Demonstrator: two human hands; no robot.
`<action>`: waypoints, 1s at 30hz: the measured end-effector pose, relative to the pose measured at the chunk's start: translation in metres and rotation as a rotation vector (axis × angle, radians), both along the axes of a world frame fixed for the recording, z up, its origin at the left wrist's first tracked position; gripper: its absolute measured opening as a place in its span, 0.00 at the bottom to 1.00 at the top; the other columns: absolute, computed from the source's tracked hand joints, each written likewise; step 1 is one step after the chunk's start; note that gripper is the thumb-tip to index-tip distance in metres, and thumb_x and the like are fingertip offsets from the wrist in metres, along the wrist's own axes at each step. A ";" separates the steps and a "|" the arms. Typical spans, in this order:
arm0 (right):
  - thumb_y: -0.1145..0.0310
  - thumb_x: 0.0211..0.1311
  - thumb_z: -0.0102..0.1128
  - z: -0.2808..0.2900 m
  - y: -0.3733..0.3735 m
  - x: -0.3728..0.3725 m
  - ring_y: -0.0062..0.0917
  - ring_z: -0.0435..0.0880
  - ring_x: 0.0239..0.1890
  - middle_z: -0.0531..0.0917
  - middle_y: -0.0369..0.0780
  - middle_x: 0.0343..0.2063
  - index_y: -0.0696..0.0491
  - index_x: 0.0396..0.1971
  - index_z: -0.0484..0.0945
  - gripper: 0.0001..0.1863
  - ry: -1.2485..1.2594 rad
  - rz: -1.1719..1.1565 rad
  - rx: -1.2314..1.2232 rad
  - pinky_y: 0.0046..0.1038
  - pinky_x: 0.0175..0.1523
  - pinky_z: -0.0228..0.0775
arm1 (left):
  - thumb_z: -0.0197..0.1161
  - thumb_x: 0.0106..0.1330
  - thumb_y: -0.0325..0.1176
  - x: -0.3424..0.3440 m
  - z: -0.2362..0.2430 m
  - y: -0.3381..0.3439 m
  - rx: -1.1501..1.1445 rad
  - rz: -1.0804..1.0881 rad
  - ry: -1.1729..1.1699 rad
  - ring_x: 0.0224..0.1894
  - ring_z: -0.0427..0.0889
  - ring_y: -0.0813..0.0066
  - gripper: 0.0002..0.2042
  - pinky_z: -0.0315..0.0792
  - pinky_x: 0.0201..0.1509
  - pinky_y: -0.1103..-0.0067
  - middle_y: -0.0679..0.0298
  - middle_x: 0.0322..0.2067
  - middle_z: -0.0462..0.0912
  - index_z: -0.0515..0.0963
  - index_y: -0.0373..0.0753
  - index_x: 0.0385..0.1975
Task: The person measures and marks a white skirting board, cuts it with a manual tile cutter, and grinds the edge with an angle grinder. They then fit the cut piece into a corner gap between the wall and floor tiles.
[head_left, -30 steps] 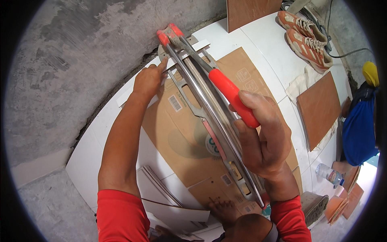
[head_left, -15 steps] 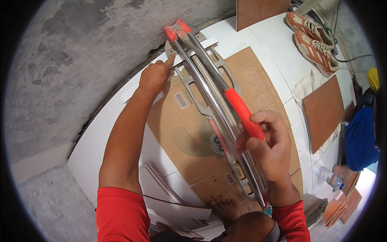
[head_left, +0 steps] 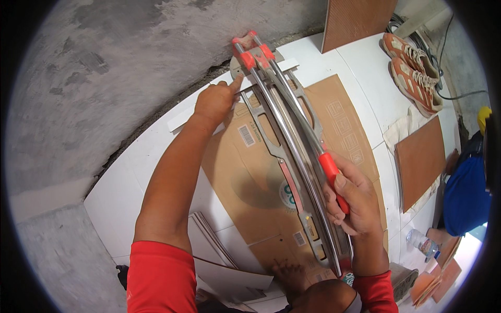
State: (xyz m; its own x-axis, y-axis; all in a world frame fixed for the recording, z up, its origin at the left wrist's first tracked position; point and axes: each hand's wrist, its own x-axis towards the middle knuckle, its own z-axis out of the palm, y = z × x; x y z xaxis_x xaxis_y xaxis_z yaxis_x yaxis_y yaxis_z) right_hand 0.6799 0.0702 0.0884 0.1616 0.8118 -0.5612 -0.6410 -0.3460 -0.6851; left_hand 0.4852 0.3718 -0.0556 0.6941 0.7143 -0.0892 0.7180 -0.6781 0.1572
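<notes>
A long manual tile cutter (head_left: pixel 282 120), with steel rails, red end pieces and a red-sleeved handle (head_left: pixel 330 169), lies on flattened brown cardboard (head_left: pixel 224 172). A narrow white tile strip (head_left: pixel 287 65) crosses under its far end. My left hand (head_left: pixel 214 101) holds the strip there, forefinger stretched toward the round base plate (head_left: pixel 239 67) and other fingers curled; the thumb is hidden. My right hand (head_left: pixel 348 195) is closed around the handle, lowered close over the near half of the rails.
Orange sneakers (head_left: pixel 413 81), brown tiles (head_left: pixel 420 161), a water bottle (head_left: pixel 420 242) and a blue bag (head_left: pixel 464 188) line the right side. Another brown tile (head_left: pixel 355 21) stands near the grey wall (head_left: pixel 104 78). Cut white pieces (head_left: pixel 211 237) lie near my left forearm.
The red handle has come down and toward me with my right hand, now closer to the rails. My left hand stays at the far end, while the whole view has shifted slightly.
</notes>
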 end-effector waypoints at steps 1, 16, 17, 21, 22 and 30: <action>0.66 0.74 0.56 -0.001 -0.002 0.001 0.16 0.66 0.13 0.73 0.37 0.19 0.63 0.71 0.62 0.30 0.011 0.004 0.012 0.20 0.19 0.62 | 0.64 0.69 0.38 0.001 0.000 0.001 0.023 -0.016 -0.009 0.40 0.85 0.51 0.27 0.79 0.44 0.60 0.52 0.36 0.84 0.70 0.53 0.69; 0.65 0.73 0.60 -0.023 -0.015 -0.002 0.18 0.67 0.13 0.74 0.39 0.23 0.60 0.72 0.62 0.32 0.012 -0.017 0.009 0.23 0.19 0.62 | 0.62 0.70 0.36 0.008 0.015 -0.005 -0.083 0.018 0.096 0.46 0.84 0.54 0.30 0.80 0.49 0.62 0.53 0.42 0.84 0.64 0.51 0.73; 0.65 0.73 0.60 -0.022 -0.015 -0.002 0.18 0.67 0.14 0.74 0.40 0.23 0.60 0.72 0.62 0.32 0.017 -0.015 0.012 0.23 0.19 0.62 | 0.62 0.71 0.36 0.008 0.014 -0.005 -0.087 0.020 0.098 0.46 0.84 0.54 0.31 0.80 0.49 0.62 0.53 0.43 0.84 0.63 0.51 0.74; 0.64 0.72 0.61 -0.023 -0.014 -0.002 0.18 0.67 0.14 0.75 0.40 0.24 0.58 0.72 0.62 0.33 0.063 -0.021 0.013 0.23 0.19 0.62 | 0.61 0.71 0.37 0.005 0.010 -0.005 -0.052 0.012 0.097 0.44 0.84 0.54 0.30 0.80 0.47 0.62 0.53 0.41 0.83 0.64 0.52 0.73; 0.64 0.72 0.61 -0.022 -0.014 -0.003 0.18 0.67 0.14 0.75 0.40 0.24 0.58 0.72 0.62 0.33 0.069 -0.026 0.011 0.23 0.19 0.62 | 0.61 0.71 0.38 0.003 0.007 -0.004 -0.023 0.000 0.070 0.42 0.84 0.54 0.29 0.80 0.45 0.62 0.53 0.39 0.83 0.64 0.52 0.73; 0.64 0.73 0.60 -0.021 -0.016 -0.002 0.17 0.68 0.15 0.76 0.40 0.26 0.56 0.72 0.62 0.32 0.109 -0.042 0.022 0.22 0.19 0.63 | 0.61 0.72 0.39 0.005 0.001 -0.002 -0.012 -0.014 0.061 0.40 0.84 0.53 0.29 0.80 0.42 0.62 0.53 0.37 0.83 0.64 0.52 0.73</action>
